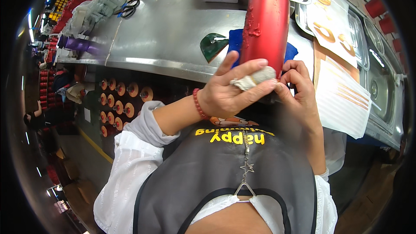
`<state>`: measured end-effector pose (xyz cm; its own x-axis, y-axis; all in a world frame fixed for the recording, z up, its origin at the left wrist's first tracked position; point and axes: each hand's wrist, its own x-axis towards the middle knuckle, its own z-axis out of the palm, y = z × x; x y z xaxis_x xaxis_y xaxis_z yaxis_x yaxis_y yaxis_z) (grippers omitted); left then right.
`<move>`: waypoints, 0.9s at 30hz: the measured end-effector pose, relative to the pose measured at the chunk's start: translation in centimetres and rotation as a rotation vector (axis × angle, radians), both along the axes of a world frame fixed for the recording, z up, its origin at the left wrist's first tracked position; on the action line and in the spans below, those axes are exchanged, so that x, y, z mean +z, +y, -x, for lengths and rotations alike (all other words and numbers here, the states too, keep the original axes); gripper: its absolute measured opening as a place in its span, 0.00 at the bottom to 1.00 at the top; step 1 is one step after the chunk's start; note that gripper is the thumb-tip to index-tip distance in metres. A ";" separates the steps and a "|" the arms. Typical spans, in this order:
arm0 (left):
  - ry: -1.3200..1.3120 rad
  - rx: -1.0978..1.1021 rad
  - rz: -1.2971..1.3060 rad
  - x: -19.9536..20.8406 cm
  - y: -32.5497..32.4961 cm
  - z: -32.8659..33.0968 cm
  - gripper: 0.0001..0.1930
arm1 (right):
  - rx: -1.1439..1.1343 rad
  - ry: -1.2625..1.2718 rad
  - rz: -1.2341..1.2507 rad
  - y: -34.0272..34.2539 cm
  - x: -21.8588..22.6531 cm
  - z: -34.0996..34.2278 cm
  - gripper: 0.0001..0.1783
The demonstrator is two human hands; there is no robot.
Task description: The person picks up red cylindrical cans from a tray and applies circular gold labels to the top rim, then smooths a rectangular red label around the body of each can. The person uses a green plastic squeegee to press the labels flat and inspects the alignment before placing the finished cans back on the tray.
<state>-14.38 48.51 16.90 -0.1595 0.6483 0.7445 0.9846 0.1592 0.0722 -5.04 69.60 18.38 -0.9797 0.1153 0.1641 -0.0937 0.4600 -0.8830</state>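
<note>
A glossy red cylinder (267, 26) with raised red relief on its left side and a dark far end rests on a blue cloth (235, 43) at the metal table's near edge. My left hand (232, 86), a white wrap around one finger, lies against its near end, with fingers over the surface and the thumb beneath. My right hand (299, 84) is pinched at the near rim, touching my left fingertips. Whatever sits between the right fingers is too small to make out. Just left of the cloth lies a dark green flat piece (212, 47) with something whitish on it.
White sheets with tan curved pieces (331, 26) and brown strips (342, 91) lie on the right, beside a metal sink (383, 97). Black-handled scissors (130, 8) and a purple bottle (82, 45) are at left. Several orange-and-red round pieces (117, 104) stand below the table.
</note>
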 end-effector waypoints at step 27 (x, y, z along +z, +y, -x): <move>-0.562 0.047 -0.073 -1.6 0.8 1.2 0.41 | -0.260 0.026 0.336 -3.6 2.0 0.4 0.11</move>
